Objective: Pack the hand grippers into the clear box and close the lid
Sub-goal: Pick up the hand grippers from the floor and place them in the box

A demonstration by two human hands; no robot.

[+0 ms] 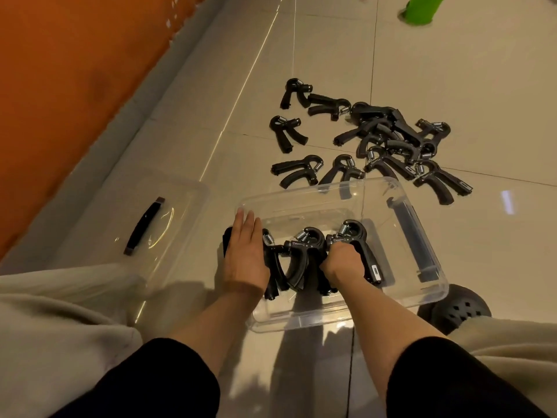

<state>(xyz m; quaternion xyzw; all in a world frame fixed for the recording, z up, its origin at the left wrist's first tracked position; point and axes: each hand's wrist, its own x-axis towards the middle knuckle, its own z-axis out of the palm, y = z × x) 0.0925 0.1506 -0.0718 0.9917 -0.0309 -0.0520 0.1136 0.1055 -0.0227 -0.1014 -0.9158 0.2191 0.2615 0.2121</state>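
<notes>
A clear plastic box [422, 285] stands open on the tiled floor in front of me. Inside it, black hand grippers [304, 251] with metal springs lie side by side along the near left part. My left hand [245, 257] rests flat, fingers extended, on the leftmost gripper in the box. My right hand [342, 257] is closed around the handle of the rightmost gripper [361, 248] in the box. Several more black hand grippers [388, 137] lie scattered on the floor beyond the box. The clear lid [177, 224] with a dark handle lies on the floor to the left.
An orange wall [60, 101] runs along the left. A green container [422, 9] stands at the far top right. A black perforated shoe [455, 309] sits by the box's near right corner. My beige-clad knees flank the box.
</notes>
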